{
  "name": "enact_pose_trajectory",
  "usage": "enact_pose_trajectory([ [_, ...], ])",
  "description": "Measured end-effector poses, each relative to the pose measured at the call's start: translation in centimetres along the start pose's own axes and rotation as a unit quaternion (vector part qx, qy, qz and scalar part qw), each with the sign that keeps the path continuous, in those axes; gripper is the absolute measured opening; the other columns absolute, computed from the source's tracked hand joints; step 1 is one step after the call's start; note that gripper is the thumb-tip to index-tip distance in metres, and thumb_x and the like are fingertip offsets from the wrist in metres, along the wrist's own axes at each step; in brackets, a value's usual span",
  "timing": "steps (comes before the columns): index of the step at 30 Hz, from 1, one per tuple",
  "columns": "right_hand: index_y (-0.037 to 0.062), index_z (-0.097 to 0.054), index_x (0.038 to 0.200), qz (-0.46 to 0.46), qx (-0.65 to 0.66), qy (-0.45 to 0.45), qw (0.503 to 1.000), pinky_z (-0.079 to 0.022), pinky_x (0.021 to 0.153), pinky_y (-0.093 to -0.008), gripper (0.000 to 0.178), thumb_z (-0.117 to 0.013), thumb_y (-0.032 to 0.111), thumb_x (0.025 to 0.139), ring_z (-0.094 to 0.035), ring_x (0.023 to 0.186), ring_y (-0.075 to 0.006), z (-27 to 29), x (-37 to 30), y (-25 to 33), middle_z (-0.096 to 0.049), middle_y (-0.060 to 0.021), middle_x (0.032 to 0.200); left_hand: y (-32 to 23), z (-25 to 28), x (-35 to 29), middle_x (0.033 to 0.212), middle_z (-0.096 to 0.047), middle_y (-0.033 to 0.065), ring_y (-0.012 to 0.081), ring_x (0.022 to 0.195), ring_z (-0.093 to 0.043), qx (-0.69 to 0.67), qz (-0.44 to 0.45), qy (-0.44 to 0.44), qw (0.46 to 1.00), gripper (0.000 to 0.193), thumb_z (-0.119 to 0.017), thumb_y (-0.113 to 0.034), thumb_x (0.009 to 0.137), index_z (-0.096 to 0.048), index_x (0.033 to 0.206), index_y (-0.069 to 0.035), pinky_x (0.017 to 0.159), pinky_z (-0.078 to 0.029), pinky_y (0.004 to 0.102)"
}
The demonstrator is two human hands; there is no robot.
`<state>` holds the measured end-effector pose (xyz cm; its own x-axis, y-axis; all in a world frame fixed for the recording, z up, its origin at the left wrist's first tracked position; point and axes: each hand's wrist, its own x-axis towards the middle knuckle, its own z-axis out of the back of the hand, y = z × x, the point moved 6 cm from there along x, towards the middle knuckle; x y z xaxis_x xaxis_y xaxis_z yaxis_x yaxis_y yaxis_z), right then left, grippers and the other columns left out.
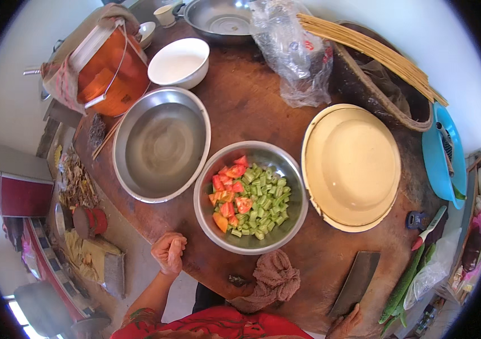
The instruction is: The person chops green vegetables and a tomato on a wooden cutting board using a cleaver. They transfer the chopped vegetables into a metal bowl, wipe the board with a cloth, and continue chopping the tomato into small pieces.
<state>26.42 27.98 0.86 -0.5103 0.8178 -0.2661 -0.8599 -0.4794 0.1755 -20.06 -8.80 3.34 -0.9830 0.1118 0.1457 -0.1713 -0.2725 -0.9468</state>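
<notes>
A steel bowl (302,198) stands mid-table, holding red-orange tomato chunks (229,183) on its left side and chopped green vegetable pieces (263,206) on its right. My left hand (169,252) is a closed fist at the table's near left edge, with nothing visible in it. At the near right, a dark, broad-bladed cleaver (356,282) lies flat. My right hand (346,323) is closed at the cleaver's near end, where its handle is hidden from sight. Between the hands lies a crumpled brownish-pink cloth (277,277).
Left of the bowl stands a steel basin (164,138) of water; to its right, a cream enamel basin (356,169). Behind are a white bowl (179,62), orange bucket (113,62), wok (223,22) and plastic bag (297,53). Long green vegetables (403,285) and a peeler-like tool (429,227) lie right.
</notes>
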Motion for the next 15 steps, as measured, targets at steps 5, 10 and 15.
enact_pose_trajectory([
  [5,-0.0045,-0.021,0.149,0.054,-0.075,-0.005,0.996,-0.019,0.111,-0.0538,0.068,-0.048,0.010,0.088,-0.030,0.129,-0.0474,1.6,0.0,1.7,-0.028,-0.0307,0.144,-0.1,-0.3,0.1,0.076,-0.063,0.0096,0.0097,0.055,-0.052,-0.033,0.048,-0.004,0.998,0.028,-0.059,-0.021,0.093,-0.067,0.081,0.003,0.048,-0.041,0.0227],
  [10,-0.0021,-0.021,0.150,0.069,-0.014,-0.017,0.997,-0.019,0.112,-0.0556,0.074,-0.051,0.006,0.083,-0.029,0.130,-0.0481,1.4,-0.2,1.5,-0.025,-0.0323,0.145,1.1,-0.2,0.1,0.076,-0.063,0.0082,0.0081,0.054,-0.052,-0.088,0.134,-0.005,0.987,0.026,-0.060,-0.020,0.095,-0.068,0.084,0.002,0.046,-0.042,0.0206],
  [15,-0.0032,-0.024,0.148,0.046,-0.011,0.010,0.999,-0.021,0.111,-0.0557,0.071,-0.051,0.013,0.084,-0.029,0.129,-0.0478,1.8,0.0,2.1,-0.027,-0.0312,0.144,2.1,-0.3,0.2,0.071,-0.062,0.0055,0.0071,0.052,-0.052,-0.157,0.240,0.004,0.958,0.025,-0.060,-0.019,0.095,-0.068,0.085,0.002,0.043,-0.043,0.0202],
])
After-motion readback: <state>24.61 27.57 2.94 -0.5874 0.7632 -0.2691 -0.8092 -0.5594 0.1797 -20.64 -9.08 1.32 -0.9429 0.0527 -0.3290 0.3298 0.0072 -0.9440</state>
